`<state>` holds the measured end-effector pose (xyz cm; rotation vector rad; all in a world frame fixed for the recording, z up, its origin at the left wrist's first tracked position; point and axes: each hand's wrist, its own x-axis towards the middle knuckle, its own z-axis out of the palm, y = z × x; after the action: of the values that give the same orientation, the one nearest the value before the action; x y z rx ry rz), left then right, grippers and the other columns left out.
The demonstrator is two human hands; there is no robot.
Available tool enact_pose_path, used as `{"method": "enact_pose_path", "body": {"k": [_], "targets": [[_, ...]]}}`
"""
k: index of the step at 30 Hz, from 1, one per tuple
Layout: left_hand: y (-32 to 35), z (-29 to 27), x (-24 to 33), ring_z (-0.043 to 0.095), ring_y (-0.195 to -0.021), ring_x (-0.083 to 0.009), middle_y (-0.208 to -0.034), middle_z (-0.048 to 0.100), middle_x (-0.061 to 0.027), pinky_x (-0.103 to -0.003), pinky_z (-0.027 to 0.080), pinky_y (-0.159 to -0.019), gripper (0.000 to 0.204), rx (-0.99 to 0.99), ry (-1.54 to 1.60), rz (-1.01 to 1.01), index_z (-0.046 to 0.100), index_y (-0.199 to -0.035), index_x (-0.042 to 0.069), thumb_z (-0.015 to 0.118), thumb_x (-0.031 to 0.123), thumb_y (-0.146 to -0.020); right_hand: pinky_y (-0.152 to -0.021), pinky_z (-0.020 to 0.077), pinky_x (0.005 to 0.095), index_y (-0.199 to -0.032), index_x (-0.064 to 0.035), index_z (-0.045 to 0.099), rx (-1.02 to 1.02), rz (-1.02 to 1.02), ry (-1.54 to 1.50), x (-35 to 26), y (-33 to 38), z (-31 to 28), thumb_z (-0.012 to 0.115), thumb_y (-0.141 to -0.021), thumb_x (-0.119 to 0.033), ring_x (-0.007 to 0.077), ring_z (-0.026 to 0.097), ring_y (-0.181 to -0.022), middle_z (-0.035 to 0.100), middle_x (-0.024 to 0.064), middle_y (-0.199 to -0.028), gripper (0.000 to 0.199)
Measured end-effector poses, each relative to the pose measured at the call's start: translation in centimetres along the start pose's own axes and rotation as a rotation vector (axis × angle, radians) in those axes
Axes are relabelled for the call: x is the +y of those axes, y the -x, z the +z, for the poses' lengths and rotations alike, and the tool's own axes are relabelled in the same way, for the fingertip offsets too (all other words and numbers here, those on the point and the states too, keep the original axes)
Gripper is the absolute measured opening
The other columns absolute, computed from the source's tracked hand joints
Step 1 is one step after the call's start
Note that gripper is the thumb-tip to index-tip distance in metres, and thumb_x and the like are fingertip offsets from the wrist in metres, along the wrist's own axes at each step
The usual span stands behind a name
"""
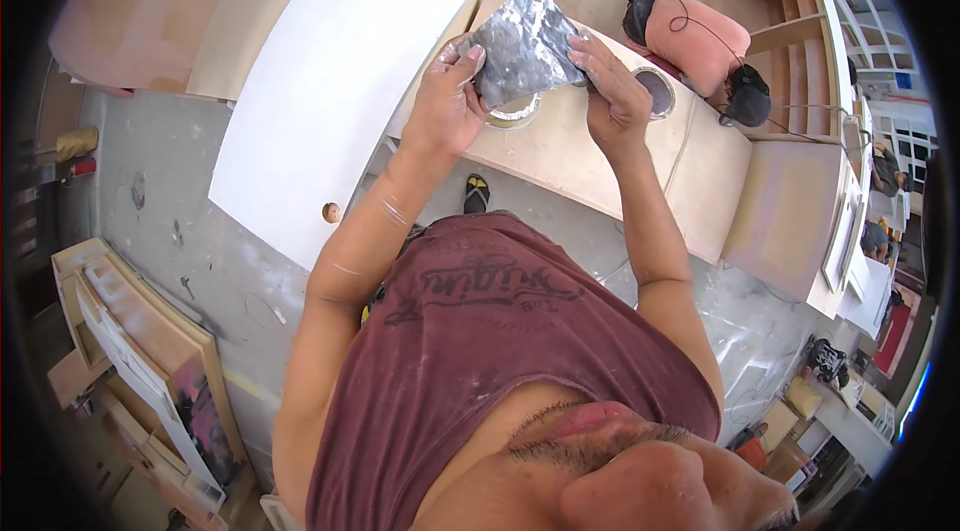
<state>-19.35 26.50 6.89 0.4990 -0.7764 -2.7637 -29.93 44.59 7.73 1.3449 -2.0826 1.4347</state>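
Between my hands is a grey sheet, flat, smeared with white and jagged along its far edge. My left hand pinches its left side, the thumb lying on top. At the right edge, my right hand grips it with the fingers over the face. Partly covered by the sheet, a round tin with a whitish rim shows just below it. Beside my right hand lies another round shape with a pale rim and grey middle; I cannot tell whether it is a tin or a hole.
A large white panel with round holes lies to my left. Pale wooden cabinetry stands ahead. A co-worker in a pink shirt bends over by the shelves, a cable across their back. Boards lean at the lower left.
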Motion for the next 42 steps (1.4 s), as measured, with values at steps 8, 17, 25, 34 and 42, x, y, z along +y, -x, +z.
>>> {"method": "enact_pose_path", "body": {"k": [8, 17, 25, 34, 42], "targets": [[1.4, -0.5, 1.2, 0.061, -0.101, -0.0155, -0.113, 0.061, -0.0071, -0.032, 0.053, -0.088, 0.024, 0.047, 0.018, 0.142, 0.050, -0.117, 0.004, 0.053, 0.006, -0.094, -0.082, 0.0550, 0.0314, -0.119, -0.0019, 0.061, 0.133, 0.483, -0.107, 0.6, 0.9, 2.2, 0.060, -0.090, -0.004, 0.0171, 0.068, -0.093, 0.069, 0.0088, -0.102, 0.029], [2.8, -1.8, 1.4, 0.061, -0.080, -0.0095, -0.098, 0.064, -0.0041, -0.025, 0.049, -0.062, 0.027, 0.264, -0.210, 0.251, 0.051, -0.120, 0.003, 0.057, 0.008, -0.094, -0.066, 0.0538, 0.0240, -0.122, 0.0011, 0.058, -0.201, 0.643, -0.465, -2.5, 1.4, 2.5, 0.059, -0.095, -0.014, 0.0085, 0.062, -0.084, 0.065, 0.0049, -0.102, 0.031], [6.2, -1.3, 1.6, 0.055, -0.068, -0.0048, -0.090, 0.063, -0.0014, -0.020, 0.042, -0.054, 0.030, 0.422, -0.337, 0.310, 0.056, -0.122, 0.000, 0.057, 0.011, -0.095, -0.048, 0.0519, 0.0222, -0.121, 0.0051, 0.053, 0.096, 0.951, -0.944, -2.0, 2.3, 3.3, 0.071, -0.084, -0.011, 0.0094, 0.063, -0.067, 0.066, 0.0082, -0.094, 0.044], [14.4, -7.7, 3.0, 0.063, -0.076, -0.0138, -0.103, 0.065, -0.0091, -0.025, 0.050, -0.061, 0.035, 0.558, -0.657, 0.052, 0.052, -0.126, -0.004, 0.054, 0.011, -0.094, -0.072, 0.0509, 0.0244, -0.118, 0.0048, 0.056, 0.258, 0.963, -0.925, -1.5, 3.9, 8.5, 0.067, -0.087, -0.012, 0.0115, 0.064, -0.081, 0.067, 0.0078, -0.089, 0.037], [21.0, -13.4, 9.0, 0.064, -0.094, -0.0238, -0.111, 0.062, -0.0136, -0.033, 0.055, -0.072, 0.037, 0.613, -0.417, 0.166, 0.047, -0.127, -0.001, 0.054, 0.014, -0.094, -0.064, 0.0492, 0.0322, -0.110, -0.0045, 0.068, 0.174, 0.770, -0.362, 0.6, 4.4, 16.5, 0.061, -0.087, -0.012, 0.0217, 0.064, -0.065, 0.070, 0.0135, -0.083, 0.025]]}}
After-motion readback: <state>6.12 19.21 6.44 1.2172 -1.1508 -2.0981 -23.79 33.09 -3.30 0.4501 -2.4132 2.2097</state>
